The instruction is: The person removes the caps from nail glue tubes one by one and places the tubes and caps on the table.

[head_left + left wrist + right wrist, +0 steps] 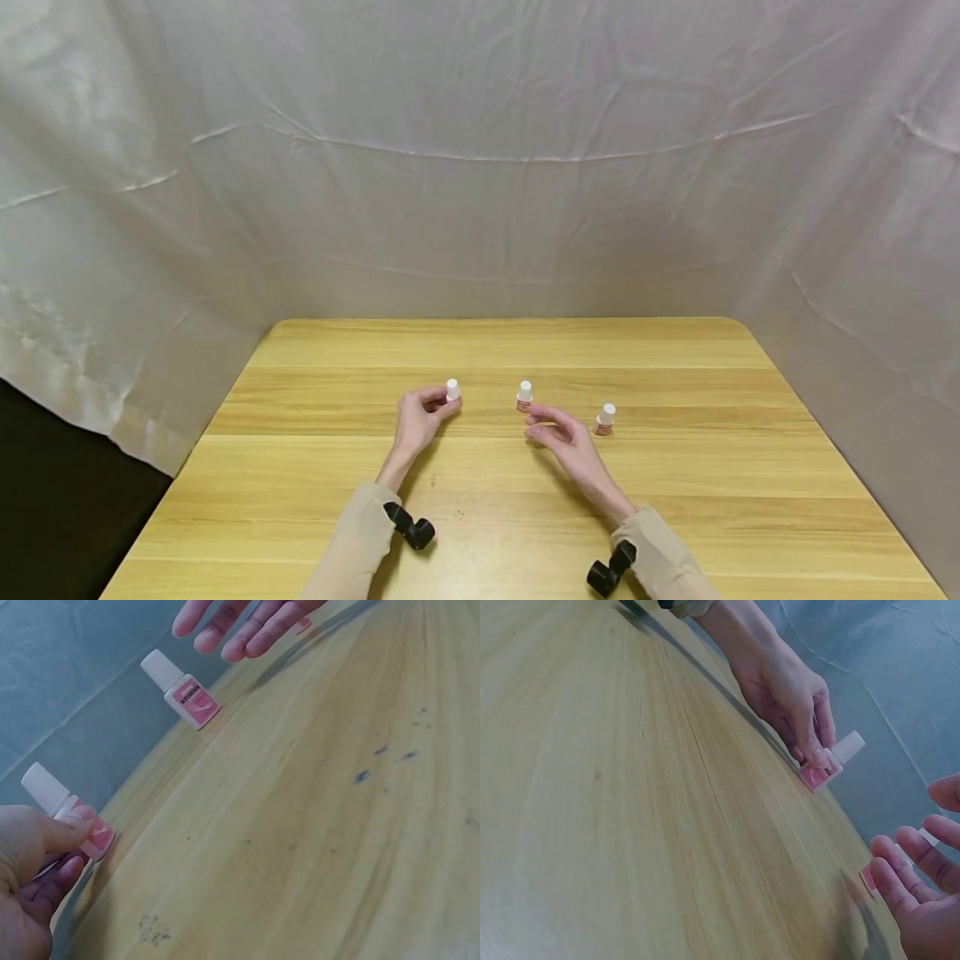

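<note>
Three small bottles with white caps and pink labels stand upright on the wooden table. My left hand (422, 421) pinches the left bottle (96, 838) between thumb and fingers, its base at the tabletop. Just in front of the middle bottle (524, 397) is my right hand (572, 448), fingers loosely extended and holding nothing; in the left wrist view a gap shows between them. To the right of that hand stands the right bottle (604, 419), mostly hidden behind the fingers in the left wrist view.
The light wooden table (480, 533) has a few dark specks near its middle. Pale cloth sheeting (510, 208) hangs behind it and along both sides. Black wrist cameras (411, 527) sit on both sleeves. A dark area (67, 500) lies beyond the left edge.
</note>
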Motion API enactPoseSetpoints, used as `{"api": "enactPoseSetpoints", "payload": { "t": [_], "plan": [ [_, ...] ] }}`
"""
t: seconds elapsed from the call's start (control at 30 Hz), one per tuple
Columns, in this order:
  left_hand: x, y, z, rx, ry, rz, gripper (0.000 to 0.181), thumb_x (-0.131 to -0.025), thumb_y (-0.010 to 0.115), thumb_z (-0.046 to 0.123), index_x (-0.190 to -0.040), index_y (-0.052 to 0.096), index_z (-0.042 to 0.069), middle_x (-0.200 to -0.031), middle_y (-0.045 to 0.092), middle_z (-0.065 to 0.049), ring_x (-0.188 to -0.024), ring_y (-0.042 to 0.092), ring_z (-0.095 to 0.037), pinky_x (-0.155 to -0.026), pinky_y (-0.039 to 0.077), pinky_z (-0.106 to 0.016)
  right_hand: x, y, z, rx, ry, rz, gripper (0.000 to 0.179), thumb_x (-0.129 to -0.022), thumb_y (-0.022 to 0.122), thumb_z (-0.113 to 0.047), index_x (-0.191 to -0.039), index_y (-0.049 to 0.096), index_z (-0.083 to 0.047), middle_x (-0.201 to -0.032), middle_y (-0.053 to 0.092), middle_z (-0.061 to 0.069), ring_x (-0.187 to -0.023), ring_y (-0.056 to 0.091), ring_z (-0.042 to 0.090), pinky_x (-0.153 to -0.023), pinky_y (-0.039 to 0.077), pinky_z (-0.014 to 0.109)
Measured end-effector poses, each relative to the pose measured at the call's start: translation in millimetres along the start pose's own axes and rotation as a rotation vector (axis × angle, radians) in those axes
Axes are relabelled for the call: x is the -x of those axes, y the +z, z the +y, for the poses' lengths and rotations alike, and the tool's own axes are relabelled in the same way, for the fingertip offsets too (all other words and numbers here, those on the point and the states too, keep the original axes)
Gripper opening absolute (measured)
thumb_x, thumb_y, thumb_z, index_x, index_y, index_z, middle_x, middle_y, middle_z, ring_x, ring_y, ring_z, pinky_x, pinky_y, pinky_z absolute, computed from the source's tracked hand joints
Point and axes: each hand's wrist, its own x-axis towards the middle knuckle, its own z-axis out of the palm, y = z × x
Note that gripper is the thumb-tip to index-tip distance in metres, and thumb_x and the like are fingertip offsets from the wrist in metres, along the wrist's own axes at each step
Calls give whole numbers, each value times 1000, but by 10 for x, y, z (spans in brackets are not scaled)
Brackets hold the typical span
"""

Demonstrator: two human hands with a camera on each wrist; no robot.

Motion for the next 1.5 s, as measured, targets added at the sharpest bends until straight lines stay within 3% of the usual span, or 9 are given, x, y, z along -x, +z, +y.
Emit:
{"api": "enactPoseSetpoints", "payload": {
  "t": [0.37,0.63,1.03,1.5],
  "plan": [
    [105,2,36,70,15,-91,21,-84,80,6,-103,77,0,-98,78,-19,-83,73,-21,-71,55,-14,-5,8,-5,-1,-21,-9,41,-98,61,-7,-133,53,13,-128,56,38,-97,68,5,-92,59,26],
    [168,28,49,56,25,-143,21,-85,80,8,-104,77,0,-98,78,-17,-80,71,-12,-70,56,-15,-4,12,-15,17,-10,-2,40,-99,62,-8,-133,54,12,-128,57,38,-97,68,3,-92,58,25],
    [247,95,99,73,34,-212,19,-84,81,9,-102,78,2,-97,78,-15,-79,70,-11,-69,55,-14,5,26,-14,25,-17,-3,40,-99,62,-9,-132,54,12,-129,58,35,-97,68,1,-93,58,25],
    [316,174,132,155,77,-302,21,-85,78,4,-104,75,-3,-101,76,-23,-84,73,-34,-70,59,-21,9,30,-14,9,-18,1,39,-98,62,-6,-131,54,13,-128,58,37,-96,67,0,-93,58,23]
  ]
}}
